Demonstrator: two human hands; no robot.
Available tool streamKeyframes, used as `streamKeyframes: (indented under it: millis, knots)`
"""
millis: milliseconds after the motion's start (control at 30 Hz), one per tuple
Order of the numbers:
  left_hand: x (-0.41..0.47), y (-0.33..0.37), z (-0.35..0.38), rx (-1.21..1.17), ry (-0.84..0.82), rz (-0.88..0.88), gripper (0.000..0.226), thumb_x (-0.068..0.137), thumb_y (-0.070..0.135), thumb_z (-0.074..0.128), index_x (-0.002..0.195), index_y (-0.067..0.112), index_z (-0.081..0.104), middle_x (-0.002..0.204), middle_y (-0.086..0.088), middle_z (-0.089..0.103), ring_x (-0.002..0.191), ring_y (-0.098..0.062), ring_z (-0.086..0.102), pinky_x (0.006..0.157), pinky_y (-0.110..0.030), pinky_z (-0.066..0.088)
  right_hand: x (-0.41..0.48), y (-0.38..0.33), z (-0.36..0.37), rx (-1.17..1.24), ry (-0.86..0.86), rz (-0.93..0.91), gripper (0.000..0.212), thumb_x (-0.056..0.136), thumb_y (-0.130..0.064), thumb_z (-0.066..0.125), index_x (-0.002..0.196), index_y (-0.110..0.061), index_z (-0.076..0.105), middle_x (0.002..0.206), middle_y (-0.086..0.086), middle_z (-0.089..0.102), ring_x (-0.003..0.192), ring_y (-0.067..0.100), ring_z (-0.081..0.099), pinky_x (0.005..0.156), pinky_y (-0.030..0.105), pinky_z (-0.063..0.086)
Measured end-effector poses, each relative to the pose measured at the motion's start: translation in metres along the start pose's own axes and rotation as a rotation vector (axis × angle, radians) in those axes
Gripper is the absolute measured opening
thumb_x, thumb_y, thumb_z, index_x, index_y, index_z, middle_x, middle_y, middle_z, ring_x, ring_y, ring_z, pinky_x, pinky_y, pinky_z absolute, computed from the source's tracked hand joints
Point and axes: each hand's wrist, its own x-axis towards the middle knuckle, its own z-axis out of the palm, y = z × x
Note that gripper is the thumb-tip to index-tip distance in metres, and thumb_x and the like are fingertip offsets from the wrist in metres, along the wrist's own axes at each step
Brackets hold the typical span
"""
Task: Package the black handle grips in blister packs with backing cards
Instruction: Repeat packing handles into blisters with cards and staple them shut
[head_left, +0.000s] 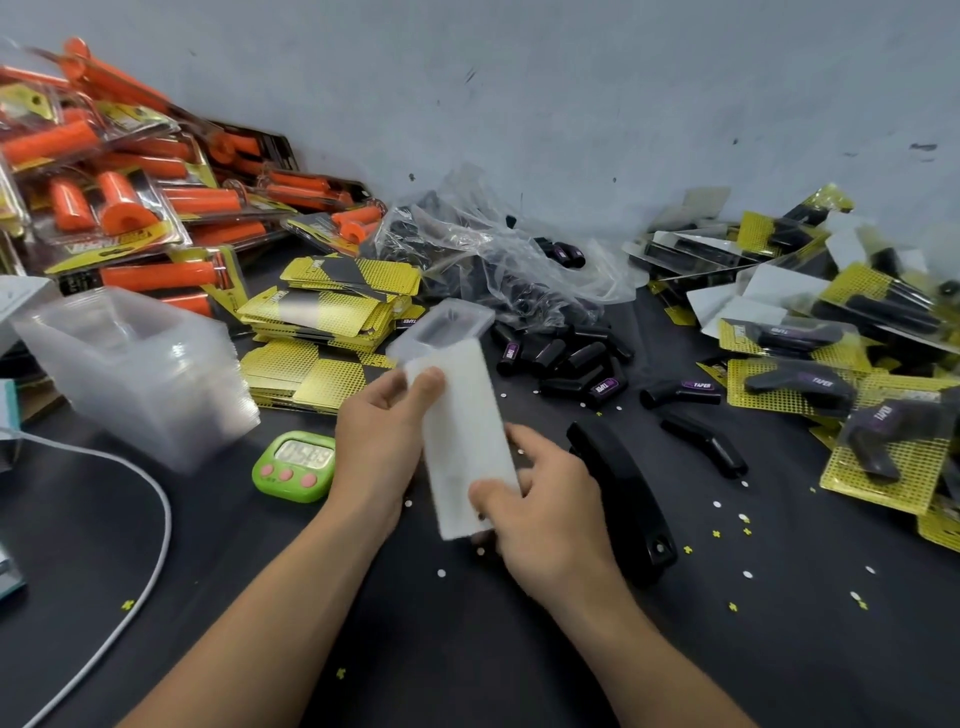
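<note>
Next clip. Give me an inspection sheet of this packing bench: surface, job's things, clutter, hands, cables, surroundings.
Surface: dark table, strewn with small white and yellow paper bits.
Job's things: blister pack held above the table, white side up, blurred; loose black grips behind it; yellow backing cards stacked at left; empty clear blisters stacked far left; finished packs piled at right.
Clutter: green timer, black stapler, orange grip packs piled back left, crumpled plastic bag.
Hands: left hand grips the pack's upper part; right hand grips its lower end.
Cables: white cable curving across the table's left.
Surroundings: grey wall behind.
</note>
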Motion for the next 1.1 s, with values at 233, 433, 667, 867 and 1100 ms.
streamKeyframes:
  millis: [233, 433, 667, 867, 1100]
  knots:
    - [-0.017, -0.007, 0.012, 0.094, -0.185, 0.162, 0.038, 0.077, 0.06, 0.066, 0.111, 0.043, 0.067, 0.102, 0.008, 0.077, 0.093, -0.013, 0.077, 0.059, -0.04, 0.063, 0.003, -0.001, -0.006, -0.516, 0.329, -0.344, 0.062, 0.087, -0.015, 0.072, 0.146, -0.029, 0.057, 0.075, -0.001, 0.073, 0.07, 0.022, 0.066, 0.075, 0.029, 0.052]
    - [-0.016, -0.006, 0.016, -0.144, -0.26, -0.161, 0.01, 0.091, 0.024, 0.069, 0.085, 0.019, 0.077, 0.088, -0.01, 0.077, 0.08, -0.023, 0.075, 0.067, -0.033, 0.059, -0.002, 0.002, 0.001, -0.729, 0.127, -0.49, 0.07, 0.075, -0.027, 0.082, 0.141, -0.031, 0.059, 0.1, -0.009, 0.069, 0.093, 0.018, 0.065, 0.082, 0.033, 0.054]
    - [0.0, 0.002, 0.003, -0.35, -0.288, -0.353, 0.031, 0.092, -0.005, 0.055, 0.123, -0.002, 0.061, 0.116, -0.026, 0.072, 0.091, -0.031, 0.073, 0.074, -0.041, 0.063, 0.001, 0.006, 0.006, -0.373, 0.249, -0.222, 0.059, 0.079, -0.038, 0.08, 0.129, -0.04, 0.048, 0.114, -0.022, 0.057, 0.103, -0.004, 0.055, 0.086, 0.009, 0.04]
    - [0.0, -0.002, 0.002, -0.434, -0.407, -0.345, 0.036, 0.082, -0.011, 0.054, 0.115, 0.0, 0.062, 0.11, -0.022, 0.073, 0.092, -0.03, 0.074, 0.076, -0.039, 0.063, 0.011, 0.01, -0.004, -0.199, 0.147, -0.016, 0.039, 0.085, -0.016, 0.074, 0.119, -0.033, 0.063, 0.075, -0.013, 0.074, 0.064, 0.0, 0.065, 0.06, 0.009, 0.044]
    - [0.001, 0.006, -0.002, -0.496, -0.338, -0.34, 0.052, 0.072, -0.006, 0.059, 0.123, -0.004, 0.059, 0.11, -0.023, 0.072, 0.088, -0.03, 0.074, 0.071, -0.039, 0.063, 0.0, -0.005, -0.022, -0.441, 0.319, -0.37, 0.017, 0.09, -0.027, 0.068, 0.106, -0.03, 0.072, 0.08, -0.017, 0.073, 0.075, 0.002, 0.066, 0.068, 0.009, 0.046]
